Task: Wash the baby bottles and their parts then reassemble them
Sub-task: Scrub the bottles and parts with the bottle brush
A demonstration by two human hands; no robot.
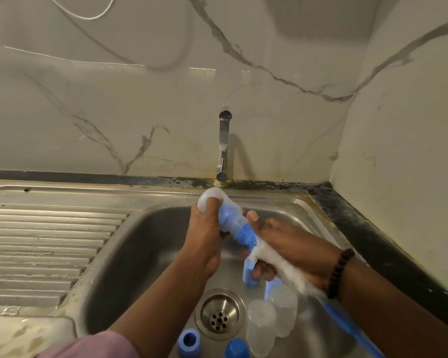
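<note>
Two hands work over the stainless steel sink (145, 228). With our left hand (204, 233) we grip the translucent plastic baby bottle (224, 213), fingers curled round its body, holding it tilted above the basin just below the chrome wall tap (223, 148). Our right hand (282, 244) holds the blue-handled bottle brush (246, 235), fingers wrapped round its white bristled part, its blue sponge head pushed into the bottle's mouth. On the sink floor beside the round metal drain (219, 316) lie two clear plastic caps (260, 329), a blue screw ring (188, 342) and a blue rounded cap (237, 348). A black beaded bracelet (339, 272) circles our right wrist.
</note>
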